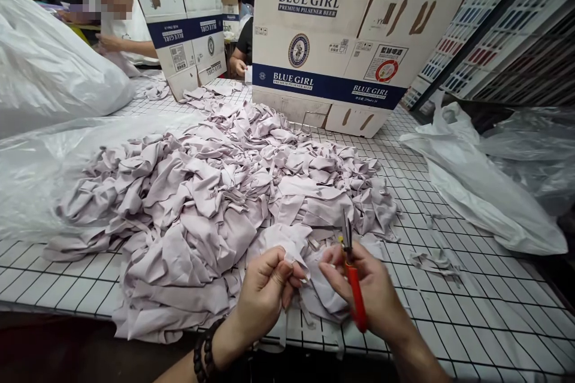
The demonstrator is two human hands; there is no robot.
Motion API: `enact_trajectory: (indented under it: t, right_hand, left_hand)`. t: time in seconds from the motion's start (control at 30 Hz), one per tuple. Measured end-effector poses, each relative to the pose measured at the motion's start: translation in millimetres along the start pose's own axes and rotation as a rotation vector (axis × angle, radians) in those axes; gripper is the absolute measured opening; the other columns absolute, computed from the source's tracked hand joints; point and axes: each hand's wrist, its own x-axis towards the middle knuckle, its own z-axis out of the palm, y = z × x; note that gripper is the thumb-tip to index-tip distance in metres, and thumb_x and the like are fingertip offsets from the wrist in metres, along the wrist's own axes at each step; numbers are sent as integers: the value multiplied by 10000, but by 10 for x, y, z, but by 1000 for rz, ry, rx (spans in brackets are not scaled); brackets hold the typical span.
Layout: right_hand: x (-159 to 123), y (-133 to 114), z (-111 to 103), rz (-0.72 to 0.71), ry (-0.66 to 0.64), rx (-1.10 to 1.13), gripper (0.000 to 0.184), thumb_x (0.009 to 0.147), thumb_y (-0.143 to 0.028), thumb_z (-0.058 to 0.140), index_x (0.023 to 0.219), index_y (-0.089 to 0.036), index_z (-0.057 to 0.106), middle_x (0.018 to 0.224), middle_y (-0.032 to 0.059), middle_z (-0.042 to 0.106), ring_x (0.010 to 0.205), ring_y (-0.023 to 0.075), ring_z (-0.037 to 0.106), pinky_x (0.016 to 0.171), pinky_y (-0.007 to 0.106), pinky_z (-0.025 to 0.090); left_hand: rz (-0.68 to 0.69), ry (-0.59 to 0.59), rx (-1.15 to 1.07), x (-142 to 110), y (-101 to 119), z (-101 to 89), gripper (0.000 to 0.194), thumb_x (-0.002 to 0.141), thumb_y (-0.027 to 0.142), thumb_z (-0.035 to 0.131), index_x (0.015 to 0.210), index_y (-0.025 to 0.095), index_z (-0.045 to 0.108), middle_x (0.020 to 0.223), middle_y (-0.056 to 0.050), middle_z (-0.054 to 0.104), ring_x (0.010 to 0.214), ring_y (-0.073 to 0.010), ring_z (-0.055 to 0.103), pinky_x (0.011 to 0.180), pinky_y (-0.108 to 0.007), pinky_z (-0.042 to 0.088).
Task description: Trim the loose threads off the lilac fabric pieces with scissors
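My left hand [269, 281], with dark beads round the wrist, pinches the edge of a pale lilac cloth piece [291, 243]. Close by on the right, my right hand [366, 278] grips thread snips [356, 293] with red handles and dark blades. Their tips point up and away from me, apart from the cloth in my left hand. Beyond both hands spreads a big heap of crumpled lilac cloth pieces [193, 191], which reaches the table's near edge at the left.
A white table [449, 305] with a black grid lies beneath everything. Blue Girl cartons [314, 30] stand behind the heap. Plastic bags [485, 185] lie at the right, more at the left. Cloth scraps [435, 263] lie right of my hands. Other people [242, 51] sit at the far side.
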Motion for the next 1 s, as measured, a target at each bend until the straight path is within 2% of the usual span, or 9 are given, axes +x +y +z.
enact_trajectory:
  t: [0.13, 0.23, 0.43, 0.63, 0.77, 1.0]
  right_hand:
    - [-141, -85, -272, -45, -74, -488, 285, 717, -346, 728, 802, -244, 476, 676, -40, 549, 598, 149, 521, 551, 255, 438]
    - [-190, -146, -289, -36, -127, -637, 258, 704, -333, 711, 825, -243, 502, 752, -12, 612, 642, 166, 564, 578, 268, 458]
    - [-165, -218, -225, -47, -130, -765, 268, 728, -430, 687, 766, -241, 501, 757, 9, 627, 651, 183, 576, 565, 283, 436]
    - [-156, -249, -217, -115, -138, -787, 253, 734, -422, 695, 765, -244, 519, 747, 2, 626, 645, 180, 579, 559, 279, 421]
    - [-161, -254, -211, -155, -117, -798, 238, 744, -426, 687, 773, -243, 538, 749, 4, 625, 640, 180, 578, 558, 282, 421]
    - [-172, -255, -197, -165, -115, -794, 256, 779, -440, 664, 759, -239, 506, 729, 2, 603, 631, 177, 566, 566, 287, 424]
  left_hand:
    - [35, -67, 217, -13, -7, -35, 406, 871, 529, 582, 808, 145, 696, 619, -6, 531, 463, -75, 421, 463, -210, 332]
    - [94, -148, 382, -30, 36, -44, 372, 944, 457, 490, 909, 159, 711, 689, -21, 533, 577, -118, 489, 575, -231, 388]
    - [152, -235, 507, -52, 89, -58, 334, 985, 353, 419, 939, 174, 697, 723, -28, 515, 670, -157, 492, 677, -255, 374]
    - [222, -268, 573, -28, 129, -68, 319, 979, 291, 420, 752, 181, 614, 720, -32, 505, 703, -171, 471, 697, -264, 357]
    - [205, -263, 580, -20, 128, -78, 301, 974, 294, 424, 729, 188, 563, 708, -22, 486, 692, -170, 467, 696, -268, 363]
    - [115, -286, 507, -29, 100, -95, 279, 972, 317, 428, 803, 184, 605, 738, -24, 511, 677, -158, 482, 696, -261, 382]
